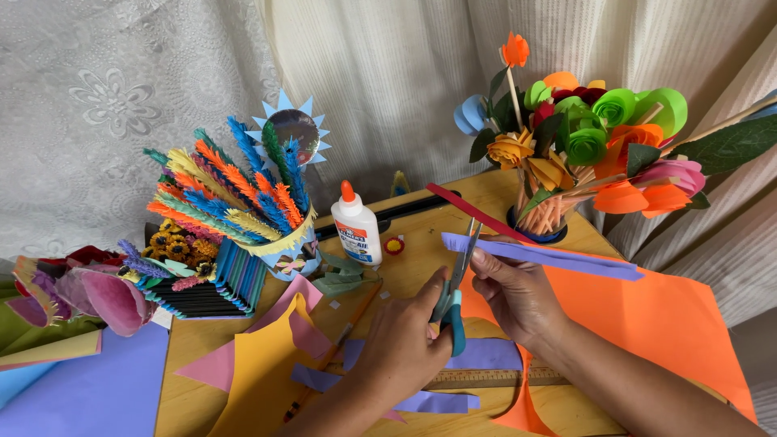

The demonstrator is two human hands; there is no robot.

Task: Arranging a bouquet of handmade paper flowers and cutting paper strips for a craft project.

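Landmark: we take the scissors [453, 299] as our reference, above the middle of the wooden table [190, 380].
Ruler [486, 378]: nearest to us, lying flat just below the scissors.
Left hand [401, 344]: we see its fingers closed through the teal handles of the scissors, the blades slightly parted.
Right hand [518, 295]: just right of the scissors, its fingers pinch the purple strip [558, 259].
Purple strip: it meets the blades at its left end and runs off to the right, above the orange sheet [672, 324].
Yellow paper [259, 376]: left of the scissors, lying on pink paper [214, 368].
Glue bottle [357, 226]: behind the scissors to the left, upright.
Paper flowers [591, 137]: farthest, behind the scissors to the right, standing in a cup.
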